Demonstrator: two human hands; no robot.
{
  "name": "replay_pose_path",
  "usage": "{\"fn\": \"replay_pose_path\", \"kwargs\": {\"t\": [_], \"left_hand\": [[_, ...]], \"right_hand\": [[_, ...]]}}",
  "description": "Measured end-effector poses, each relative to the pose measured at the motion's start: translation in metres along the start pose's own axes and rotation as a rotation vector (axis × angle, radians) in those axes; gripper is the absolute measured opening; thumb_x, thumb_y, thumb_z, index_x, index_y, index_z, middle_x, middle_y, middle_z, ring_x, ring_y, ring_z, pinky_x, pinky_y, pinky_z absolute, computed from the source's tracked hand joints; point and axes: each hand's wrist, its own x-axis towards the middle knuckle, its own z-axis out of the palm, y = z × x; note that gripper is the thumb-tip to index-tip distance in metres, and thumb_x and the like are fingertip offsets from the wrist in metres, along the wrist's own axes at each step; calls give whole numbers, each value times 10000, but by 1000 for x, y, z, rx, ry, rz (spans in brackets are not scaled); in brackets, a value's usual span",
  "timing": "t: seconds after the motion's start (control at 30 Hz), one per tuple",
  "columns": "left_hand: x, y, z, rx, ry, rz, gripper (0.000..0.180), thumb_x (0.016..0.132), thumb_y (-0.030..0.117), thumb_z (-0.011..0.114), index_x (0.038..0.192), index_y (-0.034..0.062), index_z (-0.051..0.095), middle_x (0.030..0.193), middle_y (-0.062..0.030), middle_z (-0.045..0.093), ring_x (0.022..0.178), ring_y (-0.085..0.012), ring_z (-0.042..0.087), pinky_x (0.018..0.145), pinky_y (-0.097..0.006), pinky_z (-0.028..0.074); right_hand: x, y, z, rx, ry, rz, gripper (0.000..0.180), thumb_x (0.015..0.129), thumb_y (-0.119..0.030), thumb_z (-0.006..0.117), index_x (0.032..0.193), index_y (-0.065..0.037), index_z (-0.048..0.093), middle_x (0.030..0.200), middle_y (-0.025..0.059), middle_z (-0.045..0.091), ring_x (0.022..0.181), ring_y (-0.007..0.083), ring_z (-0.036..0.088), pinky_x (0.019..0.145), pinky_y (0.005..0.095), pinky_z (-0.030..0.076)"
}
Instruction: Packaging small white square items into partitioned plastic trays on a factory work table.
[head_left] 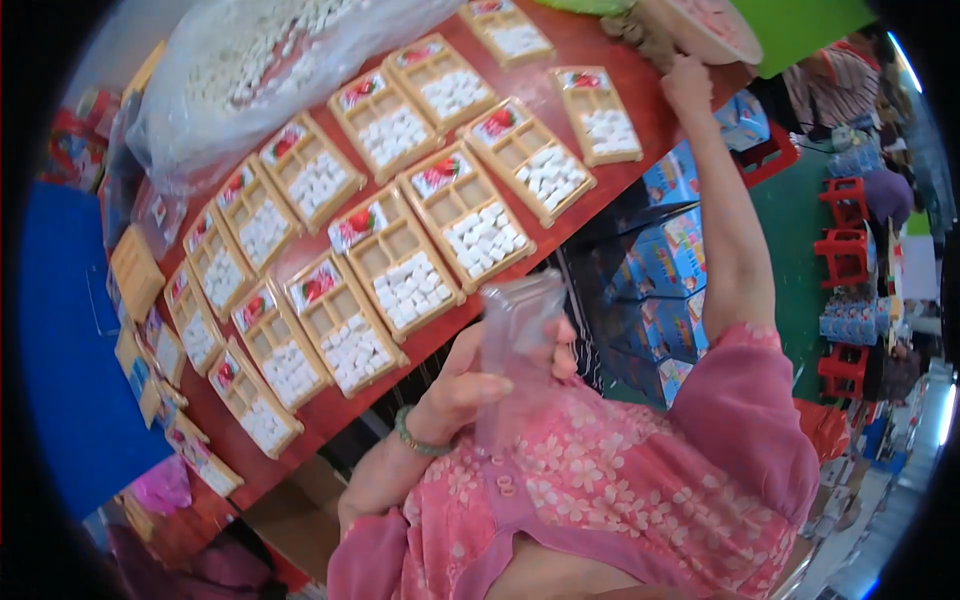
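**Left hand gripping clear plastic piece, right hand up at far counter edge**

Currently seeing: left hand [470,385] is holding a clear plastic piece [515,330] upright close to the chest, just off the near edge of the counter [600,45]. Fingers are closing around its lower part, thumb lying across the front. Plastic is thin, glossy, translucent, roughly rectangular with rounded top; can't tell whether it's a lid, a sleeve or a stack. A green bead bracelet [418,440] is sitting on that wrist.

Right hand [688,85] is reaching well away, arm stretched out, touching the far counter edge beside a round flat tray [715,30]. Fingers are curling, but can't tell if they're gripping anything.

Counter is reading as smooth red-brown, laminate-like. Shallow rectangular tan trays [465,215] are lying across it in rows, each divided into compartments. One end of each tray is carrying small white blocky pieces [483,240], matte, chalky-looking; the other end is showing a red-pictured card [357,225]. Middle compartments are looking bare.

A large clear soft plastic bag [280,60] of the same white pieces is slumping at the far left of the counter. Sleeves are pink floral fabric. Red plastic stools [845,255] are standing on the green floor to the right.
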Motion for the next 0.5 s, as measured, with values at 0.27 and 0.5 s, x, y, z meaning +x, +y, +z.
{"fn": "replay_pose_path", "kwargs": {"t": [0.27,0.5], "left_hand": [[8,-10,-7,161,-184,-80,844,801,190,743,1500,-37,327,1283,-67,529,1058,-107,532,907,-261,444],[10,-27,-6,281,-199,-59,765,779,226,730,1432,-44,436,1123,-56,609,961,-99,559,816,-245,453]], "right_hand": [[-9,-20,-54,-21,-252,-44,363,961,-368,553,1184,-108,674,1074,182,710,1009,310,697,818,424,566],[-200,-70,-241,1375,-332,-374,636,969,-534,524,1233,39,607,1051,100,643,1003,190,594,947,327,434]]}}
